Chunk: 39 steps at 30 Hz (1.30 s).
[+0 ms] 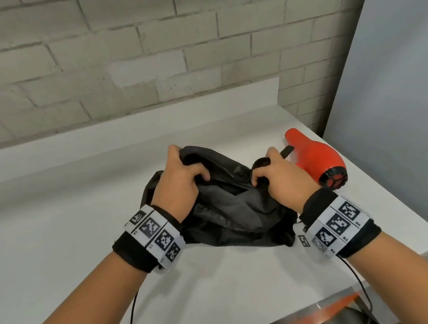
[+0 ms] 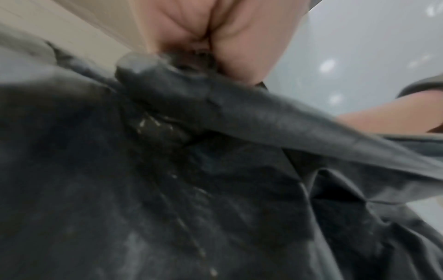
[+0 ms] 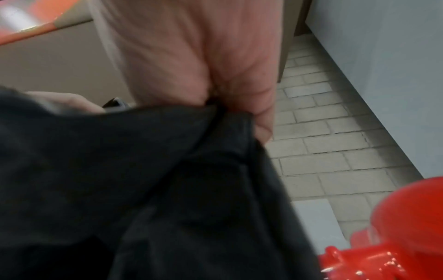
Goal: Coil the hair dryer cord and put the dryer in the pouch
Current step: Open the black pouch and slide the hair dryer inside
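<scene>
Hands are pulling the black pouch (image 1: 231, 209) open on the white table (image 1: 52, 243). On the left, the left hand (image 1: 180, 184) has its fingers curled tight on the pouch's rim. Next, the right hand (image 1: 277, 177) pinches the other side of the rim. Farthest right, the red dryer (image 1: 315, 157) lies on the table just beside the pouch, not inside yet. I think both hands should pull apart gently and make the hole wide, so the dryer slides in easily.
</scene>
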Each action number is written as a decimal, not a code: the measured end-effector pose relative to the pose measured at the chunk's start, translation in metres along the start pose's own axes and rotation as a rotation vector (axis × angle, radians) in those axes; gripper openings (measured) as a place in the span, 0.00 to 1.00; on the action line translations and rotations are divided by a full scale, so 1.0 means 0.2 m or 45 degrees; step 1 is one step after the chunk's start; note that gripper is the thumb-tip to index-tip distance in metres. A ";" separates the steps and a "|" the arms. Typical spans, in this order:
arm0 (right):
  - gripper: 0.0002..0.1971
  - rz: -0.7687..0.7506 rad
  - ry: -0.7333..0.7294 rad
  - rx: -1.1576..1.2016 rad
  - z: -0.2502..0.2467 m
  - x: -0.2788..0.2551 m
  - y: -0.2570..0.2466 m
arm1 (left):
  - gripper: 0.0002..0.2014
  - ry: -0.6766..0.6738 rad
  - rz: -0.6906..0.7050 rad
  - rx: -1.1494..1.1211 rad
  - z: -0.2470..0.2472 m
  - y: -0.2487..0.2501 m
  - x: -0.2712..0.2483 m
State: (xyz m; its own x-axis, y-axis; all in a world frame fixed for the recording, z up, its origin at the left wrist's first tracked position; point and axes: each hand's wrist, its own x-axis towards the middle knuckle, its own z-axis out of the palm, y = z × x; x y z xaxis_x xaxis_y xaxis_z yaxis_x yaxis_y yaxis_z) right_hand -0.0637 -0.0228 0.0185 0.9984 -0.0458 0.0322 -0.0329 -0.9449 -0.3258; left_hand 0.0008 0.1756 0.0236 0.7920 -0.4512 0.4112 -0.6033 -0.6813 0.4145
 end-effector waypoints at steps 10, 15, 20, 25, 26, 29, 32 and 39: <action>0.17 -0.123 0.146 0.272 -0.01 -0.06 0.03 | 0.50 -0.422 -0.160 0.639 0.02 -0.04 -0.09; 0.14 0.167 0.229 -0.100 0.06 -0.07 0.05 | 0.51 -0.382 0.057 0.569 0.03 -0.01 -0.22; 0.32 0.218 -0.010 -0.367 0.14 -0.11 0.08 | 0.20 -0.525 -0.097 0.638 0.05 0.00 -0.26; 0.38 0.058 -0.374 -0.306 0.21 -0.14 0.10 | 0.16 -0.349 -0.366 0.755 0.04 -0.08 -0.16; 0.39 0.012 -0.438 -0.304 0.22 -0.14 0.10 | 0.16 -0.322 -0.390 0.787 0.03 -0.08 -0.15; 0.43 0.010 -0.485 -0.261 0.25 -0.13 0.10 | 0.24 -0.463 -0.370 0.882 0.08 -0.10 -0.16; 0.44 0.172 -0.487 -0.281 0.24 -0.08 0.14 | 0.36 -0.688 -0.319 0.965 0.16 -0.13 -0.24; 0.39 0.221 -0.602 -0.372 0.20 0.04 0.15 | 0.36 -0.850 -0.235 0.678 0.16 -0.20 -0.23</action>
State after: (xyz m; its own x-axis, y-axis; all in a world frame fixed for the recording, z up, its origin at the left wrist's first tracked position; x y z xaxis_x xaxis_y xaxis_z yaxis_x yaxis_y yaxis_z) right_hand -0.0545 -0.0382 -0.0297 0.8869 -0.1218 -0.4457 -0.1419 -0.9898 -0.0120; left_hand -0.0090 0.2057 -0.0380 0.8623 -0.4371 -0.2557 -0.4686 -0.8802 -0.0754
